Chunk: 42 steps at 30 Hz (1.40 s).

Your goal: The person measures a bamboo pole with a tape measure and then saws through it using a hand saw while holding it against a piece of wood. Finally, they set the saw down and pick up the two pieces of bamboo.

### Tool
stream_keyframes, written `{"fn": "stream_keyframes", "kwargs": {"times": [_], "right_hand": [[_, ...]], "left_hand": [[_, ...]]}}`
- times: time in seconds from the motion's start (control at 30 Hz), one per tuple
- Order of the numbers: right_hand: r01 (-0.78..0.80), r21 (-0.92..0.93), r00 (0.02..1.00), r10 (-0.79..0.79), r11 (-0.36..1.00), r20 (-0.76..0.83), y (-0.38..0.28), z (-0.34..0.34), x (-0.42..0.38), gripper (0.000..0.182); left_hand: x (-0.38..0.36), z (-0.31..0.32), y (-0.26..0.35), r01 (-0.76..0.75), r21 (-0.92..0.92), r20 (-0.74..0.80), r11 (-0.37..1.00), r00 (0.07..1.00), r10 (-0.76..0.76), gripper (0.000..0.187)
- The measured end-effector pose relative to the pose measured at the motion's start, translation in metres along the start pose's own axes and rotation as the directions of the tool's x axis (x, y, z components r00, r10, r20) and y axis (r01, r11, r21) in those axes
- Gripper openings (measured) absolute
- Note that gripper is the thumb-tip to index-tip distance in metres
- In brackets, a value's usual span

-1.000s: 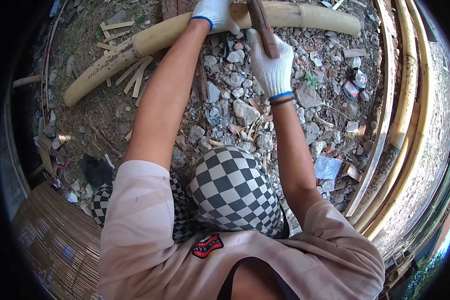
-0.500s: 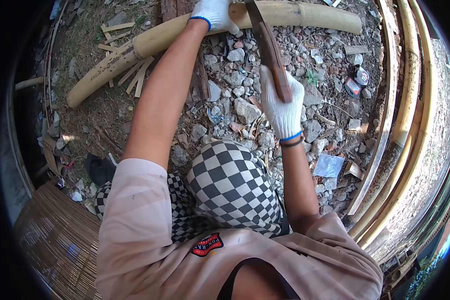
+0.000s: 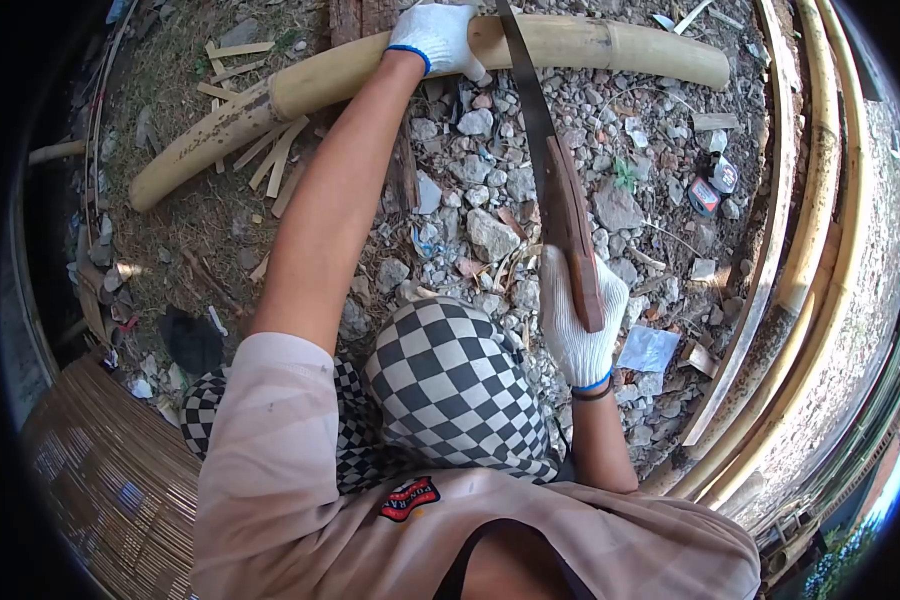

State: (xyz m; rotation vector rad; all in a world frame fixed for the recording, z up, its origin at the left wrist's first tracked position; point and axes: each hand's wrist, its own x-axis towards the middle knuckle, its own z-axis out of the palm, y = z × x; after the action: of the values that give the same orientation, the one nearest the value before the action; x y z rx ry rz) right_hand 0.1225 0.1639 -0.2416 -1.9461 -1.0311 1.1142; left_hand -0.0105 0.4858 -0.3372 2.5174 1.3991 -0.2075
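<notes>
A thick bamboo pole (image 3: pixel 330 80) lies across the top of the view, resting over a dark wooden beam (image 3: pixel 404 165). My left hand (image 3: pixel 438 38), in a white knit glove with a blue cuff, is closed around the pole and presses it down. Just right of that hand, the blade of a handsaw (image 3: pixel 532 95) crosses the bamboo. My right hand (image 3: pixel 580 315), also gloved, is wrapped round the saw's brown wooden handle, close to my knee. The blade's far end runs out of view at the top edge.
Broken stones (image 3: pixel 492 235) and rubble cover the ground. Thin bamboo strips (image 3: pixel 270 160) lie under the pole at left. Long bamboo poles (image 3: pixel 820 170) run along the right side. A red-and-black tape measure (image 3: pixel 704 196) and a clear plastic piece (image 3: pixel 652 349) lie nearby. A woven mat (image 3: pixel 120 480) is at lower left.
My right hand has drawn the saw back toward my body, so more of the blade shows below the bamboo. My left hand keeps its hold on the pole.
</notes>
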Motion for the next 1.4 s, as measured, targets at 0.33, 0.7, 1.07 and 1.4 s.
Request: {"fn": "stream_keyframes", "kwargs": {"times": [0.33,0.7,1.07,1.4], "right_hand": [[0.233,0.208,0.938,-0.163,0.950,-0.305,0.023,0.008,-0.003,0.024],[0.141,0.407,0.966,-0.036,0.902,-0.256,0.010,0.017,0.002,0.027],[0.267,-0.064,0.942,-0.275,0.962,-0.195,0.016,0.004,0.003,0.026],[0.251,0.007,0.965,-0.249,0.968,-0.078,-0.007,0.043,0.157,0.040]], "left_hand": [[-0.007,0.008,0.000,-0.057,-0.003,-0.085,0.998,0.995,0.057,0.081],[-0.009,0.003,-0.006,-0.117,-0.030,-0.102,0.993,0.988,0.114,0.079],[-0.013,0.019,0.000,-0.006,0.049,-0.059,0.999,0.998,0.009,0.086],[-0.006,0.033,-0.005,-0.039,0.004,-0.095,0.999,0.995,0.039,0.084]]}}
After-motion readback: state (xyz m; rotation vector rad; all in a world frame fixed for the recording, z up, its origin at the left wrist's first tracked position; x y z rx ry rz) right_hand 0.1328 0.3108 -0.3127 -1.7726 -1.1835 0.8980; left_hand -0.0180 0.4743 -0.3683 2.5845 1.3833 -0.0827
